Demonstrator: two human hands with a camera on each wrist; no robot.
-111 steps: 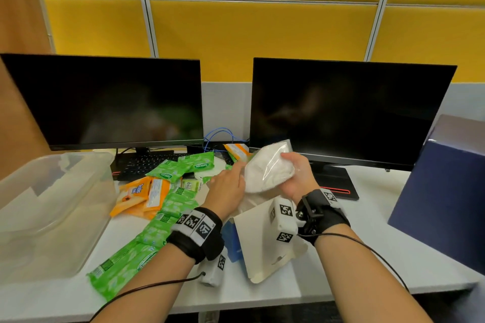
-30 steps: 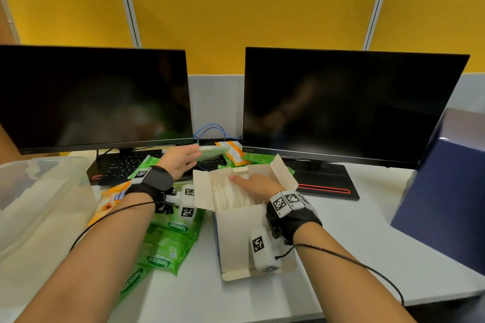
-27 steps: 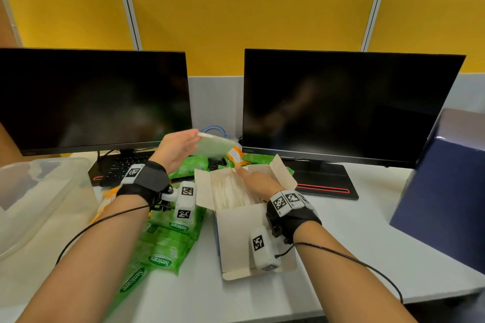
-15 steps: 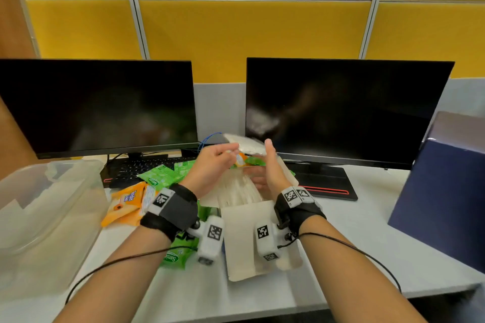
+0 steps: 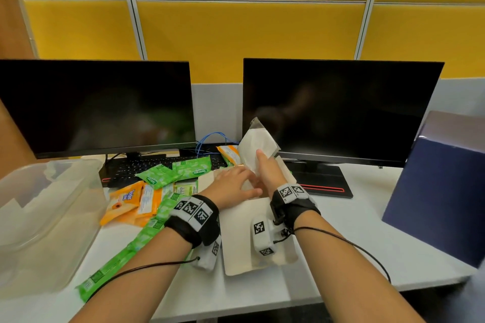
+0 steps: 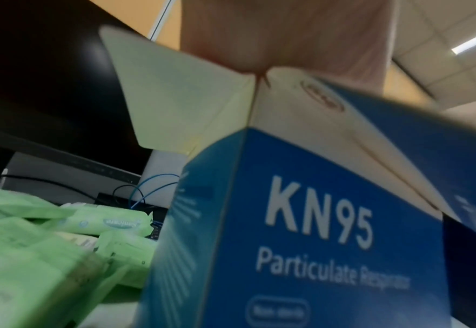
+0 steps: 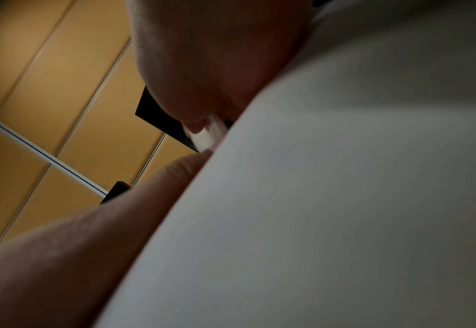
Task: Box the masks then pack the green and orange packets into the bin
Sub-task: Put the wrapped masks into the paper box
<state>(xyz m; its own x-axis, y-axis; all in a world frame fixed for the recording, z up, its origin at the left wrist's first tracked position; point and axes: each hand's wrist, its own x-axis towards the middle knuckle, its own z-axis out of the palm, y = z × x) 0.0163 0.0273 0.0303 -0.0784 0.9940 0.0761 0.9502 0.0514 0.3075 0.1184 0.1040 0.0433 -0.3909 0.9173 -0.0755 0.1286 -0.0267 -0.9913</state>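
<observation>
The KN95 mask box lies open on the desk in front of me, its blue printed side filling the left wrist view. My left hand lies flat with straight fingers on the masks in the box's mouth. My right hand pinches a white mask packet and holds it upright just above the box's far end. Green packets and orange packets lie scattered left of the box. A clear plastic bin stands at the far left.
Two dark monitors stand along the back, with a keyboard and blue cables under them. A tall dark blue box stands at the right edge. Another orange packet lies behind the mask box. A long green packet reaches toward the front edge.
My left hand brought a mask packet over from behind the box and passed it to my right hand. It has now come down flat onto the masks in the box.
</observation>
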